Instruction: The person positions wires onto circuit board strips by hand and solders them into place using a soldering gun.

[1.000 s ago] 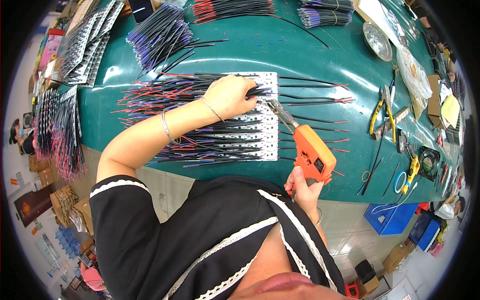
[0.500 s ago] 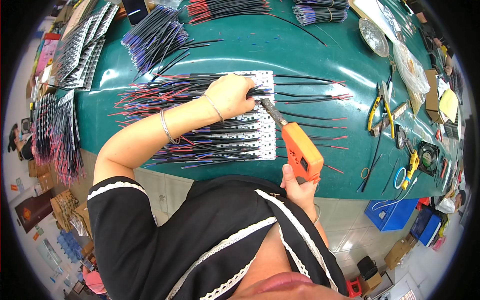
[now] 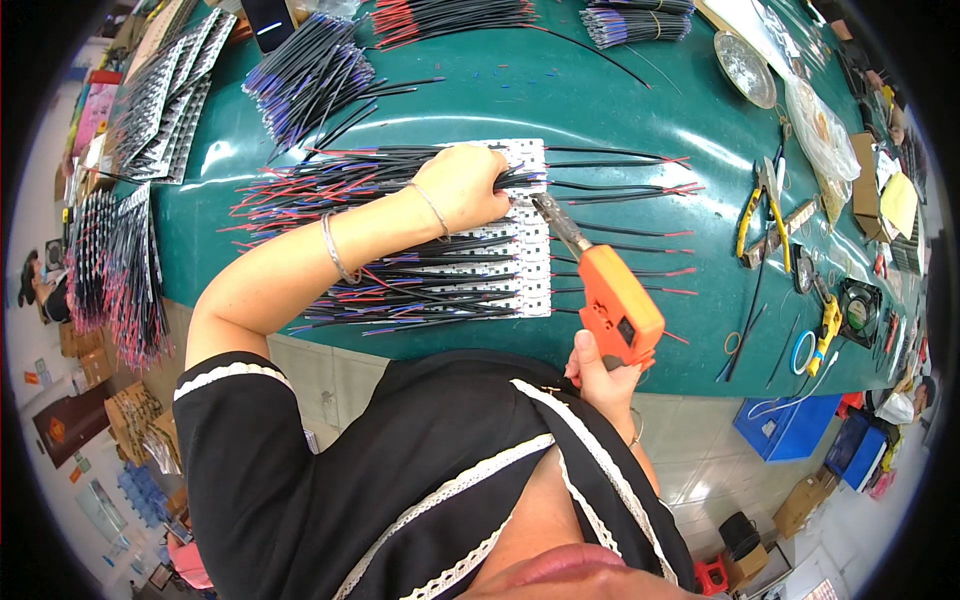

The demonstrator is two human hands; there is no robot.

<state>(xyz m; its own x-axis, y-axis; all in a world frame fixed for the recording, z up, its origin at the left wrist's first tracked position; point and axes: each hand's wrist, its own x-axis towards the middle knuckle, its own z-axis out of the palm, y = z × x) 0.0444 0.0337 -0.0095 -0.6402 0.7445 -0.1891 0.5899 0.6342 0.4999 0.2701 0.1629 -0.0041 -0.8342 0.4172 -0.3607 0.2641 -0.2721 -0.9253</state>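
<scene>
A white panel of small circuit boards (image 3: 535, 275) lies on the green table, covered across much of its width by rows of black wires (image 3: 400, 292) with red and blue ends. My left hand (image 3: 465, 188) is closed over the upper middle of the panel, pinching black wires whose ends poke out to the right of the fingers. My right hand (image 3: 605, 380) grips the handle of an orange soldering gun (image 3: 622, 308) from below. Its metal tip points up and left, close to the panel's right edge beside my left fingers; whether it touches is unclear.
Bundles of black wires (image 3: 310, 80) lie at the far left, near stacked wired panels (image 3: 165, 100). Rightward are yellow-handled pliers (image 3: 770, 215), a round metal dish (image 3: 745, 70), a plastic bag (image 3: 820, 125) and a small fan (image 3: 858, 310). A blue bin (image 3: 785, 430) stands below the table edge.
The soldering gun has shifted slightly right and towards me, its tip drawing a little away from my left fingers. My left hand stays nearly still on the wires.
</scene>
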